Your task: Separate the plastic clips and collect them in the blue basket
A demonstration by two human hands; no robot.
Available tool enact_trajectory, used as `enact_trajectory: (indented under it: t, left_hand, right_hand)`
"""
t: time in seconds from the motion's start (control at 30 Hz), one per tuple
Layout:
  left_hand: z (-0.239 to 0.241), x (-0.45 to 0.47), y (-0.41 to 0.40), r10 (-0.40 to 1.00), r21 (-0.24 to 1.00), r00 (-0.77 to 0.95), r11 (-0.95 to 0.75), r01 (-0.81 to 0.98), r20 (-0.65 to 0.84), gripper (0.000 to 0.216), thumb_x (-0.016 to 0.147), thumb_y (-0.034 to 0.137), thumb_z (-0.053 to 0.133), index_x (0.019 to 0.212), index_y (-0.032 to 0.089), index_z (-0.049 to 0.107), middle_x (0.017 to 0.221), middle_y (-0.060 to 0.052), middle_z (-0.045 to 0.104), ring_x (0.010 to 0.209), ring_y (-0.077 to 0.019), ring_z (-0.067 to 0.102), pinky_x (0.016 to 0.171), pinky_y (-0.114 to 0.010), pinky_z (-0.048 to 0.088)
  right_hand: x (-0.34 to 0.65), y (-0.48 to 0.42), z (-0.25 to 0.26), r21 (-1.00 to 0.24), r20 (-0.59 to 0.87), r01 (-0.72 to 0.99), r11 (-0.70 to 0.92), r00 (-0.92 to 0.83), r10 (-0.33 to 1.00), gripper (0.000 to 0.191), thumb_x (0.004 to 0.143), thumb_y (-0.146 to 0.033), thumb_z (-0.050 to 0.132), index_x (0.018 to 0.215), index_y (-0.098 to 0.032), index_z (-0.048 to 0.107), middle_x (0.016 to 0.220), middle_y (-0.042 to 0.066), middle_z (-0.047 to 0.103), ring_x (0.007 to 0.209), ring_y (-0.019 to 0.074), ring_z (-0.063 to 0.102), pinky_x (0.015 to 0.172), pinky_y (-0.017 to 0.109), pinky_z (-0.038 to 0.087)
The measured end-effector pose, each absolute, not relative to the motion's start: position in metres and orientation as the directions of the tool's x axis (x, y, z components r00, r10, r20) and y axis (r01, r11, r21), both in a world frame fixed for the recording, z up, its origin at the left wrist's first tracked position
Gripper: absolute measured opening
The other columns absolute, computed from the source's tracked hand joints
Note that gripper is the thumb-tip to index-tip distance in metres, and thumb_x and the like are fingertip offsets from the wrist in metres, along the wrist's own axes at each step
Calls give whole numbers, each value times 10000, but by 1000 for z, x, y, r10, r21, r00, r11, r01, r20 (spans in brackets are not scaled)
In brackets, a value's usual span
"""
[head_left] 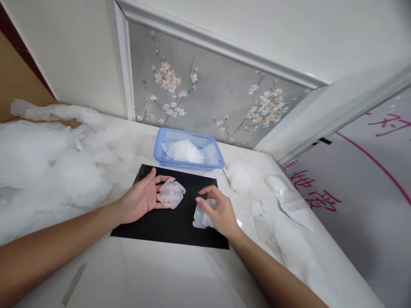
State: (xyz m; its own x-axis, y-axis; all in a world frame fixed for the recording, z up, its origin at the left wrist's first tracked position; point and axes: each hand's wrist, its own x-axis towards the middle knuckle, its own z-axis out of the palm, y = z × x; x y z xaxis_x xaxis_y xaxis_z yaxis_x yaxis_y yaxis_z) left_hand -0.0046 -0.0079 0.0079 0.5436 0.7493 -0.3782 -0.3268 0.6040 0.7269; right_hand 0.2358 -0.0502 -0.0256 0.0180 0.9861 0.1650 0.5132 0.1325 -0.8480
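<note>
My left hand (143, 195) is turned palm inward over the black mat (170, 233). Its fingers hold a thin, clear-whitish plastic piece (171, 193) with a lobed outline, the fingertips partly behind it. To the right, my right hand (220, 209) is curled round several similar translucent plastic pieces (201, 217), bunched low over the mat. A small gap shows between that hand's thumb and index fingertip. Its other fingers are mostly hidden, so how they grip the bunch is hard to see.
Behind the mat stands a blue plastic basket (189, 164) with more whitish pieces inside. Heaps of translucent pieces (64, 167) cover the table's left side. More pieces (289, 239) and a clear bag (290, 203) lie at right. A whiteboard (362, 192) borders the right edge.
</note>
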Motion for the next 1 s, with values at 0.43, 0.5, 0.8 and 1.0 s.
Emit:
enact_trajectory:
  t: [0.43,0.5,0.8,1.0]
  left_hand:
    - [7,-5,-8,732,705,594,613,-358,-335,550,950,632,352,1156,166,561,1177,-147,670,1090,-319,652,1027,-574,422]
    - [7,-4,-9,739,710,586,605,-360,-332,536,958,616,356,1168,167,562,1160,-142,678,1105,-306,647,1039,-549,421]
    - [1,-4,-15,749,940,642,315,-128,-164,392,936,500,542,1192,218,636,1260,-82,669,1269,-261,541,1131,-423,332]
    - [1,-3,-9,758,898,605,412,-155,-244,508,952,559,459,1289,192,560,1228,-147,693,1140,-304,637,1010,-479,447]
  right_hand:
    - [225,-62,-31,-169,515,642,748,-590,622,374,860,-26,462,1027,-220,735,1327,100,621,815,166,671,695,313,571]
    - [225,-62,-30,-243,469,605,759,-611,637,414,862,-41,467,1132,-230,718,1337,96,631,813,178,681,732,343,579]
    - [231,-51,-17,-993,-109,56,-101,-168,980,381,783,-327,700,1150,-238,740,697,-1,646,550,113,525,542,266,429]
    - [238,-45,-20,-945,-234,-168,-282,-257,938,592,692,-390,802,1240,-199,687,497,-86,445,426,54,331,460,213,299]
